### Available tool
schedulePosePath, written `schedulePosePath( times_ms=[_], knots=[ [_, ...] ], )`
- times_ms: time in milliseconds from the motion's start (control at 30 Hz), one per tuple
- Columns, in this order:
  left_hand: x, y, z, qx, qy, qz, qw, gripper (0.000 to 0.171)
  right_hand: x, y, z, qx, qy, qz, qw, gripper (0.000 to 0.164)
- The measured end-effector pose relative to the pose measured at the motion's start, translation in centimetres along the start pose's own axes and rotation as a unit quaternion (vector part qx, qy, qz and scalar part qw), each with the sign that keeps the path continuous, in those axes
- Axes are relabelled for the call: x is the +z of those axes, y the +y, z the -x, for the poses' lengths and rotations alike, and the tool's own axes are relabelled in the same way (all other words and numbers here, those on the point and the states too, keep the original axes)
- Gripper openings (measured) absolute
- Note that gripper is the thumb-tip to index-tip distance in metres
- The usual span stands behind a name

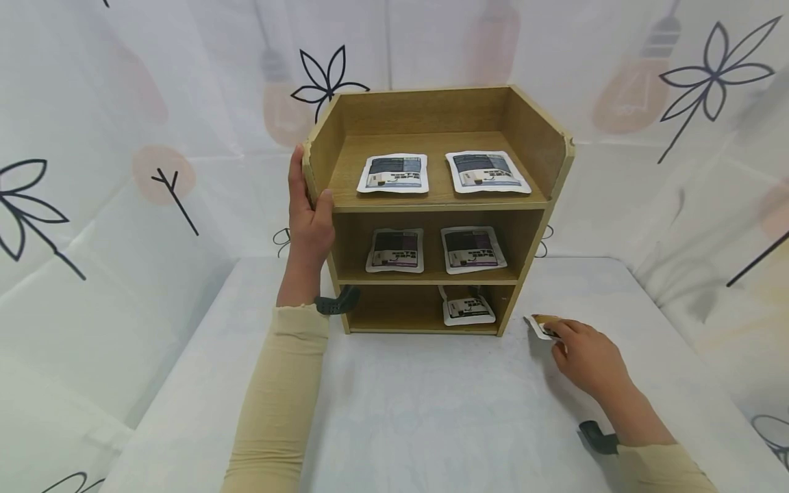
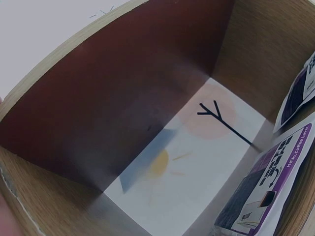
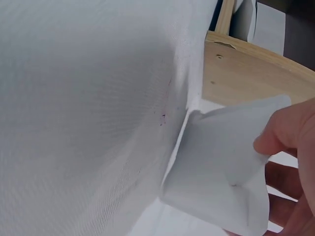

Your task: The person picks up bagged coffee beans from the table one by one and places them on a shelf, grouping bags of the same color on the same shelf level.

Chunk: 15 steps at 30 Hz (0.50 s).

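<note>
A three-tier wooden shelf (image 1: 425, 115) stands towards the back of the table. My left hand (image 1: 313, 229) grips its left side panel near the top, thumb on the front edge. To the right of the shelf, low over the table, my right hand (image 1: 588, 359) pinches a flat coffee sachet (image 3: 216, 162) with a plain white back and a brownish-yellow top on its front. Two blue-labelled sachets (image 1: 394, 172) lie side by side on the top tier. Purple-labelled sachets (image 1: 473, 250), also two, occupy the middle tier. One dark-labelled sachet (image 1: 468, 309) sits at the right of the bottom tier.
A white cloth covers the table (image 1: 431, 411). Behind and beside it hangs a white printed backdrop (image 1: 209, 82) with leaf and bulb drawings. The shelf's right side panel (image 1: 530, 267) rises close to the held sachet.
</note>
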State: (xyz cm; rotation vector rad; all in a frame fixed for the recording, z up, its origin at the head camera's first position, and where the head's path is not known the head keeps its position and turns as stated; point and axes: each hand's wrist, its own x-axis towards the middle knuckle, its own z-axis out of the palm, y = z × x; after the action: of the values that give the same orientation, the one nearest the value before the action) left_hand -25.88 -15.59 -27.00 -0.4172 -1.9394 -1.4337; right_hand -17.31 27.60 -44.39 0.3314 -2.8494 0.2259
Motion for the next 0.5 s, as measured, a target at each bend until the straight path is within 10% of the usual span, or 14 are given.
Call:
schedulePosePath(
  times_ms=[500],
  knots=[
    [-0.04, 0.17, 0.03, 0.002, 0.005, -0.011, 0.9999, 0.069, -0.15, 0.50, 0.13, -0.074, 0.178, -0.012, 0.981, 0.031]
  ],
)
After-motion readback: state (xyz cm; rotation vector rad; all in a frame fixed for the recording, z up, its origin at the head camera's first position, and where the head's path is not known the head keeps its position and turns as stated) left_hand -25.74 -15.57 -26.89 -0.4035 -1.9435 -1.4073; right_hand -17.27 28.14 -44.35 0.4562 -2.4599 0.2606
